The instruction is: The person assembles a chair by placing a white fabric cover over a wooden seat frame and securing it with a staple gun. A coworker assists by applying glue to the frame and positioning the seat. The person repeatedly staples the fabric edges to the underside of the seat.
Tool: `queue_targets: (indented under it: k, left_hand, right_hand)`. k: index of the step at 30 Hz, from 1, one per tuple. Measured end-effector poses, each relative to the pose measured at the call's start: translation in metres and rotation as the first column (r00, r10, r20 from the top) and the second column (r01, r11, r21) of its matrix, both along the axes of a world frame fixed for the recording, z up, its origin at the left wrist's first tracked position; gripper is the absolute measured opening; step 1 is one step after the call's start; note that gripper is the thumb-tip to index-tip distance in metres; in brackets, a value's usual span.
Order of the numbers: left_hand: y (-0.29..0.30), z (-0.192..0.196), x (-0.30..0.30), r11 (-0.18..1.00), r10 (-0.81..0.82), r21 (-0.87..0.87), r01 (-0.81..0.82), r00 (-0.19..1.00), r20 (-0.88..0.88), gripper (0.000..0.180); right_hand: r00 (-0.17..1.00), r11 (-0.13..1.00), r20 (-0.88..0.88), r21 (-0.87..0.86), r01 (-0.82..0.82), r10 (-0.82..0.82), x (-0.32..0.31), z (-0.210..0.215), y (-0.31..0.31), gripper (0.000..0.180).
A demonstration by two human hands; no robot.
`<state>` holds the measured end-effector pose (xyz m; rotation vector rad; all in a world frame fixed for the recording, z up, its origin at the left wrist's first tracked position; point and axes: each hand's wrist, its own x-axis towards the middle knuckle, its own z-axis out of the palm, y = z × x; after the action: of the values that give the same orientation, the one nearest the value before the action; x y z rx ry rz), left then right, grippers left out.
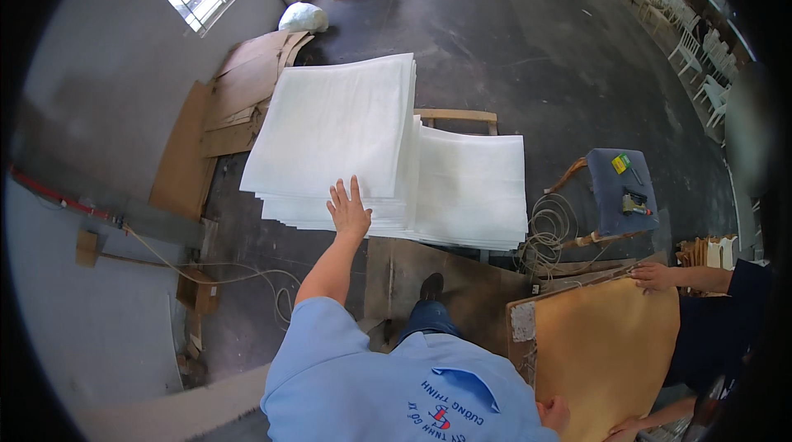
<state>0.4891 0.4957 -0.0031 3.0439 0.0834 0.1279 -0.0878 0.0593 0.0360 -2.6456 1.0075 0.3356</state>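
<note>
My left hand (350, 211) reaches forward with its fingers spread, over the near edge of a tall stack of white foam-like sheets (334, 124). A second, lower stack of similar white sheets (470, 182) adjoins it on the right. Down at the lower right, my right hand (553, 414) is closed at the left edge of a large tan panel (606, 351); part of this hand is hidden by my shirt. A co-worker's hand (656, 276) rests on the panel's far edge, and that person's other hand (625, 428) is at its near edge.
An upholstered blue-grey stool (615, 186) to the right bears a staple gun (635, 201) and a small yellow-green box (620, 164). A coiled hose (549, 223) lies beside it. Cardboard sheets (243, 83) lean by the left wall. White chairs (689, 50) line the far right.
</note>
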Motion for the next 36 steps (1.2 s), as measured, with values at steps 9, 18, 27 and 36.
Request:
queue_targets:
  k: [9,18,27,36]
  left_hand:
    - [0.076,0.031,0.156,0.786,0.02,-0.615,0.057,0.993,0.118,0.054]
    - [0.068,-0.031,0.131,0.949,-0.312,0.061,0.309,0.949,0.05,0.083]
    - [0.064,-0.04,0.168,0.92,-0.387,0.097,0.379,0.919,0.081,0.082]
    - [0.117,0.066,0.209,0.772,-0.634,0.065,0.632,0.759,0.147,0.089]
  right_hand:
    - [0.981,0.983,-0.179,0.15,0.107,-0.079,0.051,0.049,0.029,0.045]
    - [0.966,0.983,-0.228,0.103,0.15,-0.123,0.096,0.056,0.037,0.044]
    - [0.951,0.981,-0.26,0.054,0.187,-0.167,0.11,0.06,0.041,0.044]
    - [0.969,0.98,-0.166,0.047,0.194,-0.184,0.097,0.054,0.047,0.045]
